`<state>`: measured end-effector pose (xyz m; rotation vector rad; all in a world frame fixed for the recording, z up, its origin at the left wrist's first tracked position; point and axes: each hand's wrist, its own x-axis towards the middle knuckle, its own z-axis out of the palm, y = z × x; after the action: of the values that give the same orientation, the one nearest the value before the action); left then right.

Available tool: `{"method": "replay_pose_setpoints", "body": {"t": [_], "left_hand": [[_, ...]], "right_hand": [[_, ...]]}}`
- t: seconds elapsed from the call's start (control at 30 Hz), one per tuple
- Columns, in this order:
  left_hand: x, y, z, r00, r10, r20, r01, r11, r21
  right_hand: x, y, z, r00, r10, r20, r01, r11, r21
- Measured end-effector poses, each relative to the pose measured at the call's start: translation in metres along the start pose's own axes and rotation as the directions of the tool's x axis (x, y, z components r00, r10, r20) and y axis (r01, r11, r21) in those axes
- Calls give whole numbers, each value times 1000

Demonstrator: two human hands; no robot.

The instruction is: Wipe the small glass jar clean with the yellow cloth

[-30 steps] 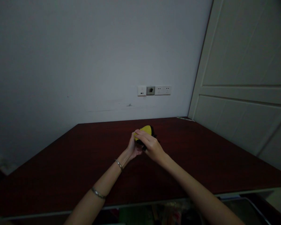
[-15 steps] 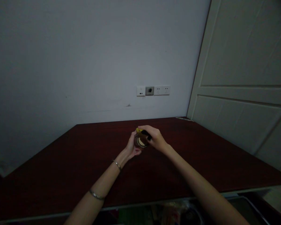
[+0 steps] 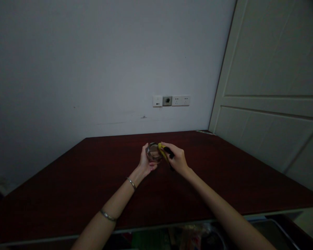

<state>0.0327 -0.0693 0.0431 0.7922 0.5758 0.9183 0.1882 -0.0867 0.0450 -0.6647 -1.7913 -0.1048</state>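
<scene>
A small glass jar [image 3: 153,152] sits in mid-scene towards the far side of the dark red tabletop [image 3: 94,180]. It is held just above or on the wood; the dim light hides which. The left hand [image 3: 146,161] has its grip closed around the jar's left wall, fingers curled behind it and thumb in front. The right hand [image 3: 178,160] pinches a yellow-and-black piece [image 3: 163,152] against the jar's right rim, so that grip is shut too. The jar looks light, rigid and breakable, and its smooth sides would probably slip under a loose hold. The safest hold is likely around its girth, as the left hand has it, rather than by the rim. Whether the yellow-and-black piece is soft or hard cannot be told. It seems light enough for a fingertip pinch at its black near end. Wall sockets [image 3: 171,100] lie far behind, and a pale door [image 3: 271,86] stands at the right.
</scene>
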Motion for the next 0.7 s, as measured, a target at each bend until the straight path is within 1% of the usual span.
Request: {"method": "replay_pose_setpoints", "body": {"t": [0.1, 0.2, 0.27, 0.33, 0.4, 0.47, 0.53, 0.6, 0.63, 0.7], "left_hand": [[-1, -1, 4, 1000, -5, -5, 5, 1000, -21], [0, -3, 7, 1000, -16, 22, 17, 998, -64], [0, -4, 8, 999, -22, 41, 28, 991, -128], [1, -4, 9, 999, -14, 35, 21, 977, -213], [1, -5, 9, 1000, 2, -1, -2, 959, -282], [2, -5, 9, 998, 12, -62, -31, 951, -308], [2, -6, 9, 991, 20, -132, -59, 953, -298], [3, -7, 10, 980, 32, -196, -85, 959, -271], [3, -8, 11, 975, 34, -220, -91, 963, -255], [2, -8, 14, 972, 44, -233, -99, 968, -232]], "right_hand": [[-8, -2, 0, 999, -40, -17, 40, 999, -19], [-14, -3, -1, 995, -87, -39, 86, 996, -29], [-16, -4, -2, 993, -113, -44, 111, 993, -35], [-18, -5, -2, 989, -142, -33, 141, 989, -36], [-20, -6, -2, 981, -195, 8, 195, 980, -36], [-21, -8, -1, 961, -267, 73, 270, 962, -32], [-21, -9, 0, 937, -323, 133, 329, 944, -25], [-20, -9, 0, 919, -356, 168, 365, 931, -22], [-19, -10, 0, 911, -372, 177, 381, 924, -24], [-17, -11, 0, 894, -403, 197, 417, 909, -33]]}}
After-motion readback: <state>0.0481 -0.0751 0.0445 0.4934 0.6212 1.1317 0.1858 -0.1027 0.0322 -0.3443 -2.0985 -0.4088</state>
